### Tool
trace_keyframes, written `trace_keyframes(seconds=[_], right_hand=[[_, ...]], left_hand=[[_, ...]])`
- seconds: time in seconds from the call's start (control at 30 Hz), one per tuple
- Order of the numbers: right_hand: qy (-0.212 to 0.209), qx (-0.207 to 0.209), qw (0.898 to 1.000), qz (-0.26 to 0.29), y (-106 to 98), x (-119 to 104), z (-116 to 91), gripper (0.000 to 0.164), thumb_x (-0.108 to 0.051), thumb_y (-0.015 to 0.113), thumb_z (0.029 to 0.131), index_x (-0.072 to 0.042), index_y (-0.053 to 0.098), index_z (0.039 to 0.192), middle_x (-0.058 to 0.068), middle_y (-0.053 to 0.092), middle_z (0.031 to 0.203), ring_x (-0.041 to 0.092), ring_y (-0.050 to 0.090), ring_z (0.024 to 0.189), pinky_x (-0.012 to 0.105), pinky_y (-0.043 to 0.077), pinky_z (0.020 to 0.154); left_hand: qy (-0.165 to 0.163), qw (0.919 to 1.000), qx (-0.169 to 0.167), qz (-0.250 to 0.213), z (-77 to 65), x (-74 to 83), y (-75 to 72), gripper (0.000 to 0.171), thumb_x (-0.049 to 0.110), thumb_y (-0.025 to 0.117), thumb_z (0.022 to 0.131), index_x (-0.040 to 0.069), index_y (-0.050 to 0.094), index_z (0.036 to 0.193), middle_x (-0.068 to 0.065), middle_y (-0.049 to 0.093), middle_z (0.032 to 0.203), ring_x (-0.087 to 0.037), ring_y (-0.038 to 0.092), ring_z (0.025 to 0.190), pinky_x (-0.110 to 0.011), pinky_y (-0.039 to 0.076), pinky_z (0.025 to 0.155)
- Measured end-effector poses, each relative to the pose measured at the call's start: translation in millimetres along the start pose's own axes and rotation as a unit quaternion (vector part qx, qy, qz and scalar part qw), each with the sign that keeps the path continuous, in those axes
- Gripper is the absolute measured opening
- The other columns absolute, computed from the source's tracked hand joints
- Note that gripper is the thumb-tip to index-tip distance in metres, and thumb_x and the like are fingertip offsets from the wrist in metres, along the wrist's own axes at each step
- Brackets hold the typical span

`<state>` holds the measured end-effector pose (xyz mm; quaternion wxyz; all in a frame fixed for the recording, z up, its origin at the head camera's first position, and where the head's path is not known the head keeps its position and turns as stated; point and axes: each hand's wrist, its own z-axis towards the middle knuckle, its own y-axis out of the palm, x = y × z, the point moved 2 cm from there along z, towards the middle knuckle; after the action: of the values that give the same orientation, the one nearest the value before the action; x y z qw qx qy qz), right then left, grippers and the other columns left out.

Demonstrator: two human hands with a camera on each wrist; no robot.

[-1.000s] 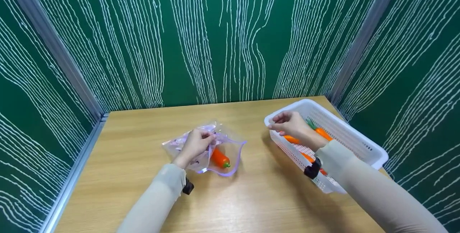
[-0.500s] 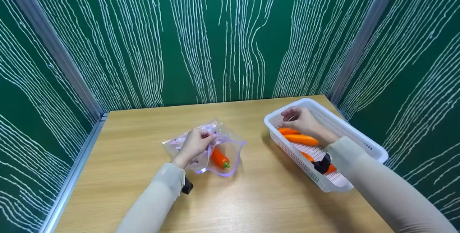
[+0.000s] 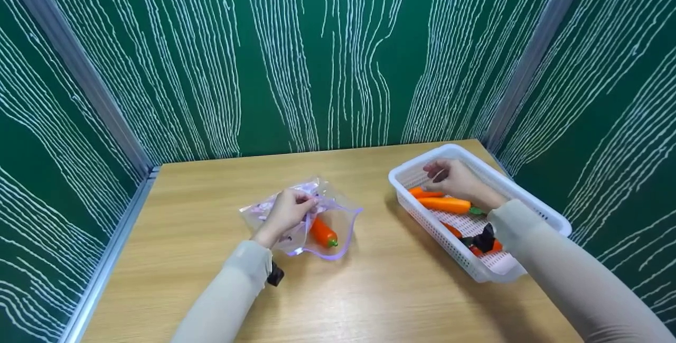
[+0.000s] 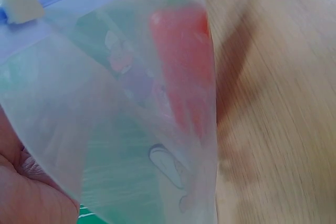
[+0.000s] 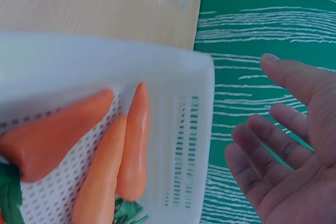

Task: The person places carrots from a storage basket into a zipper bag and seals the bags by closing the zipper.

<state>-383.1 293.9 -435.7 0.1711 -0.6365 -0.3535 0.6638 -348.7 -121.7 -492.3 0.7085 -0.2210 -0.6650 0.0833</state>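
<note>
My left hand (image 3: 288,211) pinches the rim of a clear zip bag (image 3: 346,221) lying on the table. Its mouth has a purple edge, and a pale slider (image 4: 23,8) shows in the left wrist view. Inside the bag lies a red pepper (image 3: 323,233) with a green stem. My right hand (image 3: 455,180) hovers over the far part of a white basket (image 3: 533,216), its fingers spread and holding nothing. Below it are two carrots (image 5: 134,145) side by side. A red-orange pepper-like piece (image 5: 58,135) lies next to them; my wrist and its camera partly hide the basket's near contents.
The basket stands at the right of the wooden table (image 3: 369,295), with further red and dark green pieces (image 3: 475,249) at its near end. Green walls (image 3: 274,57) with white streaks enclose the table at the back and sides.
My right hand has moved right from the basket's left rim to above its inside, and the carrots beneath now show more. The left hand and the bag have stayed put.
</note>
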Motion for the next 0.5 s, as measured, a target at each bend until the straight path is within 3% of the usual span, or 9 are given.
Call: trace_keyframes(seconds=[0.23, 0.5], right_hand=[[-0.007, -0.029, 0.999, -0.038, -0.9, 16.0, 2.1, 0.057, -0.015, 0.083, 0.096, 0.004, 0.061, 0.146, 0.026, 0.065, 0.138, 0.038, 0.064, 0.117, 0.049, 0.056, 0.108], [-0.007, -0.081, 0.995, -0.066, -2.1, 31.1, -2.4, 0.064, -0.019, 0.087, 0.094, -0.003, 0.06, 0.15, 0.022, 0.065, 0.137, 0.038, 0.062, 0.117, 0.053, 0.056, 0.107]], left_hand=[[0.0, 1.0, -0.001, 0.005, -0.3, -0.1, 0.1, 0.022, 0.017, 0.068, 0.109, 0.001, 0.083, 0.109, -0.007, 0.074, 0.092, -0.017, 0.061, 0.078, -0.021, 0.055, 0.071], [0.006, 0.9999, -0.01, -0.001, -2.5, 2.2, 0.6, 0.021, 0.017, 0.067, 0.109, 0.006, 0.083, 0.104, -0.006, 0.073, 0.09, -0.015, 0.06, 0.074, -0.023, 0.056, 0.071]])
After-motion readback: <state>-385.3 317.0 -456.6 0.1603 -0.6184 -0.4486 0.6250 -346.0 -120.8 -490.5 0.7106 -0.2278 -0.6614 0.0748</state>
